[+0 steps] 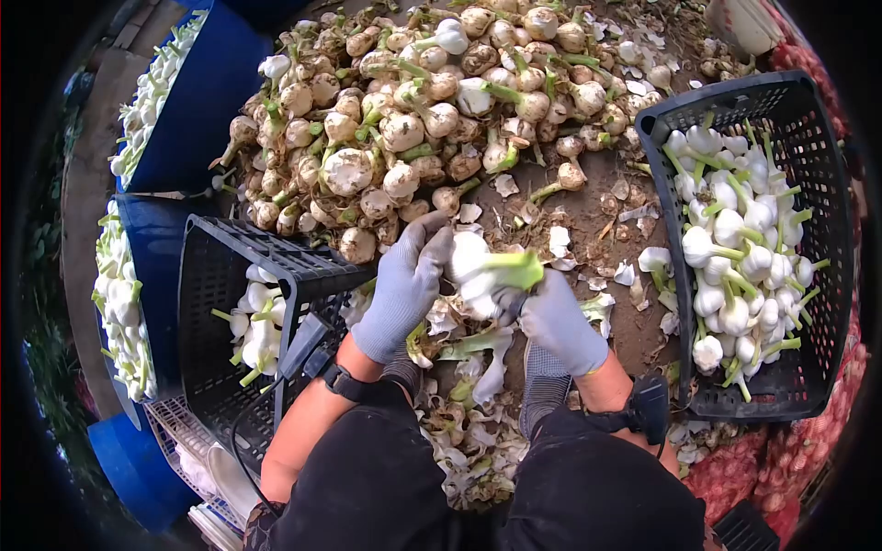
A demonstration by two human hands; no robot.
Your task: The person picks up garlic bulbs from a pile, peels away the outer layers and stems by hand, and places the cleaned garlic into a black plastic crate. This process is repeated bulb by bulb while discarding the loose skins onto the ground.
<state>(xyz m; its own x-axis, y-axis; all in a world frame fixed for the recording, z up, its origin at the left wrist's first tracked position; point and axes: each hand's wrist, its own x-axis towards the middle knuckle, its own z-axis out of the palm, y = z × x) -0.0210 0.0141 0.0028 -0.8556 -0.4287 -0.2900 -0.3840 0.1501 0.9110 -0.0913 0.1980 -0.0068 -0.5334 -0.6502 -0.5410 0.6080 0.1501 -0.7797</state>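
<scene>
A white garlic bulb (473, 262) with a thick green cut stem (516, 270) is held up between my two gloved hands. My left hand (402, 286) pinches the bulb from the left, thumb and fingers bent against its side. On the other side my right hand (562, 317) is closed at the lower edge of the bulb near the stem; its fingertips are partly hidden. Beneath them, loose white and green skins (491, 367) lie between my feet. Soil-stained garlic bulbs (395, 133) are heaped just beyond my hands.
A black crate (735, 399) of cleaned garlic stands at the right, with red net sacks (726, 477) beside it. At the left, another black crate (225, 303) lies tilted, holding some bulbs. Blue containers (197, 110) filled with white garlic line the far left.
</scene>
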